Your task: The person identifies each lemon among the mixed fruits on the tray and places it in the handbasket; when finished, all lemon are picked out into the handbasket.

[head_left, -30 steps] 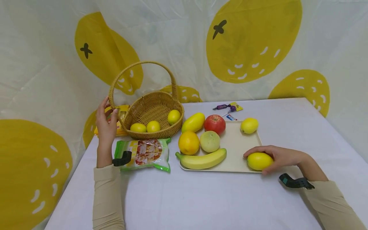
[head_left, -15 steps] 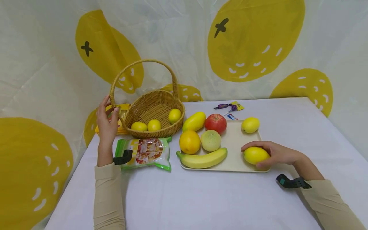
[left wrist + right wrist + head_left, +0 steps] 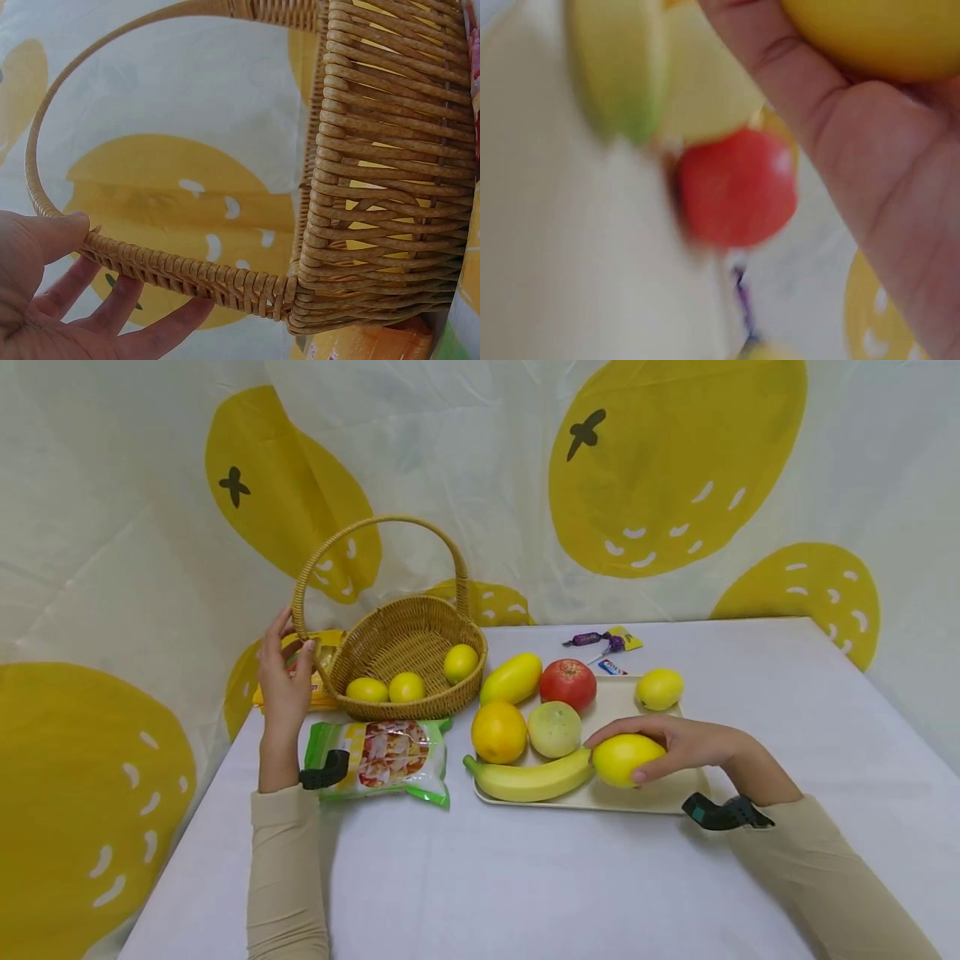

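In the head view my right hand (image 3: 693, 743) grips a lemon (image 3: 628, 760) between thumb and fingers, over the front of a cream tray (image 3: 618, 700). That lemon overlaps the tip of a banana (image 3: 532, 779). My left hand (image 3: 287, 681) holds the left side of the arched handle (image 3: 401, 518) of a wicker basket (image 3: 450, 700). In the left wrist view the thumb lies on one side of the handle, fingers on the other. Three lemons (image 3: 407, 687) lie inside the basket. The right wrist view shows the held lemon (image 3: 885, 34) against the palm, partly cut off.
On the tray are an orange (image 3: 498, 732), a pale green round fruit (image 3: 555, 729), a red pomegranate (image 3: 567, 685), a mango (image 3: 512, 678) and another lemon (image 3: 660, 689). A green-edged snack bag (image 3: 386, 760) fronts the basket, a yellow packet (image 3: 326, 660) behind. Candies (image 3: 600, 641) lie behind the tray.
My right hand has lifted the lemon from the tray's front right corner and carried it left toward the banana. My left hand stays on the basket handle.
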{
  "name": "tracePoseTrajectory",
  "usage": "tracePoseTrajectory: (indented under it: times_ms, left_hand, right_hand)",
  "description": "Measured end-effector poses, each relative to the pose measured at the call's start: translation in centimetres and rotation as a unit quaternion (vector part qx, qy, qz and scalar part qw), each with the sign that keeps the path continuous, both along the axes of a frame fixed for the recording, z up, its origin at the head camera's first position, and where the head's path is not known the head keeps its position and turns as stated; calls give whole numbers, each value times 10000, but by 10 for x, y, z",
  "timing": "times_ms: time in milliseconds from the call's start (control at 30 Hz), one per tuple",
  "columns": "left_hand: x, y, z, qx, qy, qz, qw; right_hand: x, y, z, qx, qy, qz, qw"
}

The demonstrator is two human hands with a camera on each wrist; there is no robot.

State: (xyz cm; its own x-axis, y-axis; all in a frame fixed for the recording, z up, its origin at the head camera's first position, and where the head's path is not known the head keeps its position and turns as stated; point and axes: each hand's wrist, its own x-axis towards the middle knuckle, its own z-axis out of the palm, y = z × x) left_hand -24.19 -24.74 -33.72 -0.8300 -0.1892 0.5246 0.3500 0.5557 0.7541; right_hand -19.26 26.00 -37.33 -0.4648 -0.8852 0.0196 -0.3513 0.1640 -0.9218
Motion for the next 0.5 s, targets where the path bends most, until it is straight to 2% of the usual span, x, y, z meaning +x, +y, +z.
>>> tracePoseTrajectory:
  times_ms: [100, 167, 300, 367, 433, 500]
  left_hand:
    - [1, -1, 1, 5, -3, -1, 10000]
    - [1, -2, 2, 23, 15, -8, 10000]
    - [1, -1, 2, 56, 53, -2, 10000]
    - [1, 0, 2, 70, 29, -5, 10000]
    - [1, 1, 2, 74, -1, -3, 10000]
    - [1, 1, 1, 78, -16, -12, 10000]
  right_hand:
    - [-7, -23, 17, -61, -245, 86, 9996]
    - [-13, -39, 27, -101, -197, -43, 9997]
    - [-25, -70, 39, 45, 230, -807, 9965]
    - [-32, -86, 42, 95, 238, -1139, 9932]
    - [-39, -101, 44, 55, 124, -1311, 9913]
    - [-47, -116, 46, -111, -43, -1241, 9922]
